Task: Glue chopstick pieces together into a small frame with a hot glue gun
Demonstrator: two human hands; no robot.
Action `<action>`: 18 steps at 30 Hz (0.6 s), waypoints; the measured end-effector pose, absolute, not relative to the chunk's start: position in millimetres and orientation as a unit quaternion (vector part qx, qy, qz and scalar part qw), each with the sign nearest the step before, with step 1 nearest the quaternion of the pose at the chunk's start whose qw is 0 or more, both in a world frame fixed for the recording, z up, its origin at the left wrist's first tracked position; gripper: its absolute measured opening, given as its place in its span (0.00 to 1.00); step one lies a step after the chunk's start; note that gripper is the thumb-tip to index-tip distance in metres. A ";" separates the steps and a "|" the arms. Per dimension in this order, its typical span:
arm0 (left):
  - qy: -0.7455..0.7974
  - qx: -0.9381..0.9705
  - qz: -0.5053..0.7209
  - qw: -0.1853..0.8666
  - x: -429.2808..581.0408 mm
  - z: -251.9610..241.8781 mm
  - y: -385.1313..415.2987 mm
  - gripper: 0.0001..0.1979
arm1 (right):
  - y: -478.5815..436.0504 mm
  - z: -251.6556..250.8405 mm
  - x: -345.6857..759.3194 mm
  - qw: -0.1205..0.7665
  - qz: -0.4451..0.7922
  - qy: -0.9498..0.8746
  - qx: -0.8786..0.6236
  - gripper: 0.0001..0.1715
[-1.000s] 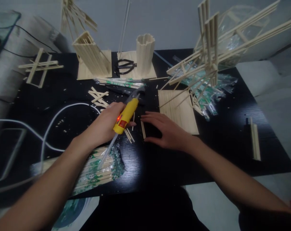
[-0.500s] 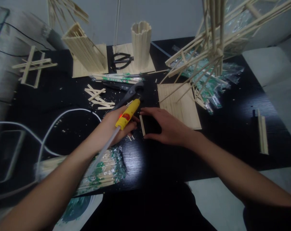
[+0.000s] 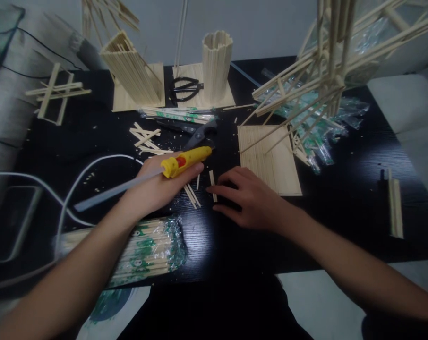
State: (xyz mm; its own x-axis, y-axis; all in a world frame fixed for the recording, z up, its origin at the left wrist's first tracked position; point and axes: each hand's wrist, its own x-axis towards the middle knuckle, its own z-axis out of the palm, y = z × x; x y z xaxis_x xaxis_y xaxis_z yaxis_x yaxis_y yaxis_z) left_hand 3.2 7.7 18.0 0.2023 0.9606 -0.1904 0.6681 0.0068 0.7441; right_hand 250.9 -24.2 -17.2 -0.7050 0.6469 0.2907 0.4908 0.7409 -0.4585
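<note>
I have the left hand (image 3: 159,186) closed around a yellow hot-glue gun (image 3: 187,160), above the middle of the black table (image 3: 242,255). The right hand (image 3: 249,198) sits opposite, its fingers curved and parted at a short wooden strip (image 3: 213,186); the index fingertip overlaps the strip, but I can't tell whether it presses on it.

My main worry is a burn: the nozzle is near the right fingers, and a small swing toward the near edge could bring it onto them. The strip looks light, so a nudge from the fingertip could turn it askew. The clear glue stick (image 3: 118,190) trailing over the left wrist might also snag the white cord (image 3: 118,156) if the wrist twists.

The gun's long axis runs mostly side to side, nozzle toward the table's right edge and slightly toward the far one, glue stick toward the left edge. The strip lies nearly square to that, running from far edge to near, its far end leaning slightly left.
</note>
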 end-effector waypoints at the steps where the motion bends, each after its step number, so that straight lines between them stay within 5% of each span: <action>1: 0.604 0.675 0.205 0.370 2.2 20.1 8.4 0.21 | -26.0 -17.0 248.6 0.217 0.167 -0.910 -0.313 0.17; 12: 0.618 0.712 0.185 0.280 -5.0 24.0 12.9 0.23 | -31.4 -23.7 239.4 0.235 0.097 -0.909 -0.332 0.14; 18: 0.597 0.711 0.189 0.319 -15.9 21.6 12.0 0.22 | -32.0 -23.4 237.6 0.246 0.097 -0.906 -0.329 0.13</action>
